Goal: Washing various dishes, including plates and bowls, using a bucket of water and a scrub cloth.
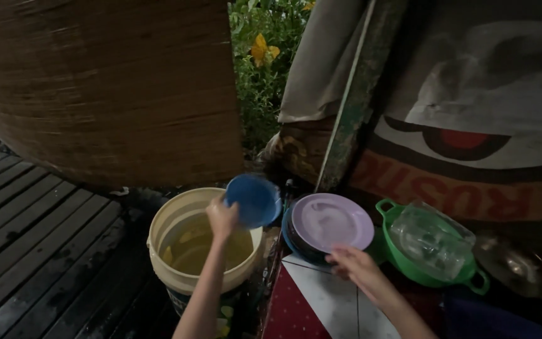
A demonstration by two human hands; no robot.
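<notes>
Blue plastic, a small bowl, sits in my left hand; my fingers pinch its near rim, and it tilts on edge above the far rim of the cream bucket, its hollow turned toward me. Murky yellowish water fills the bucket just below it. My right hand lies to the right, over the patterned tabletop, fingers loosely curled, their tips at the near edge of the lilac plate; whether they grip it or only touch it I cannot tell. That plate lies flat on a stack of darker dishes, just right of the bowl and nearly touching it. So the bowl lies up and left of my right hand, and my left hand alone has it. Farther right a green pot holds a clear glass lid. Beyond it something shiny is too dim to make out. Both forearms are cut off at the bottom edge, and the bucket's base is hidden in shadow.
</notes>
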